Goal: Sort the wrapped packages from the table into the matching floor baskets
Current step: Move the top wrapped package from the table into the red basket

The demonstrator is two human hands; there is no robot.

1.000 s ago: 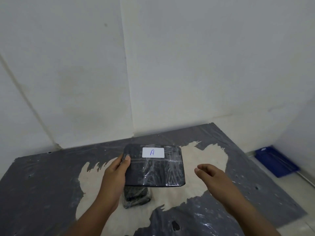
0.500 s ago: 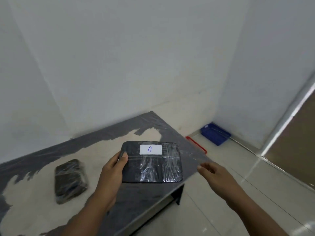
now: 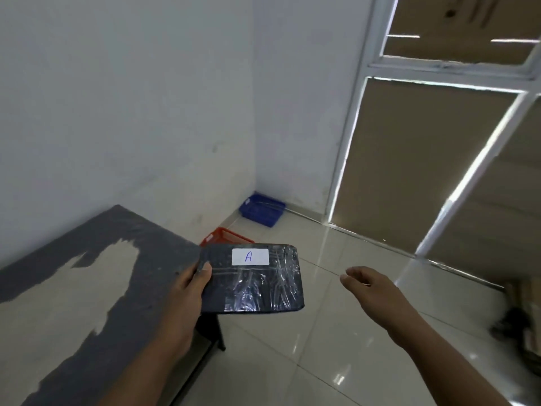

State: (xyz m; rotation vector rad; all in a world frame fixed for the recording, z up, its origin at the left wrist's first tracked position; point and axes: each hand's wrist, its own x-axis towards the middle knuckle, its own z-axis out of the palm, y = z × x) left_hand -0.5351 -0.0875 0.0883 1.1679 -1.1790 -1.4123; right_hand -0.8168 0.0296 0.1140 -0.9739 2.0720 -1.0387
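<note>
Table (image 3: pixel 87 259): far left of view, dark top with a pale worn patch; no package showing on the visible part.
Left hand (image 3: pixel 187 291): closed on the near left edge of the package, thumb (image 3: pixel 204 271) pressed on the top face, remaining fingers hidden beneath; probably gripped at one edge so the label stays face-up and readable during the carry.
Package (image 3: pixel 254 281): flat, dark, wrapped in shiny clear film; held roughly level, off the table, jutting rightward past the table's corner and out over the floor; held in the air, well short of both baskets.
Label (image 3: pixel 250 257): white sticker on the package's top face near its far edge, marked "A" in blue.
Red basket (image 3: pixel 225 236): on the floor just beyond the table's corner, mostly hidden behind the package; contents not visible.
Blue basket (image 3: pixel 261 209): on the floor in the wall corner, farther from the table than the red one; looks empty, though too small to be sure.
Basket markings: none readable from here, so cannot tell which basket matches "A".
Right hand (image 3: pixel 366 284): right of the package and well apart from it, empty, fingers loosely spread and slightly curled; likely free for balance or ready to steady the package.
Count: one package in view, one label, two baskets, two hands.
Step in hand: carry toward the baskets, judging by the package already clear of the table.
</note>
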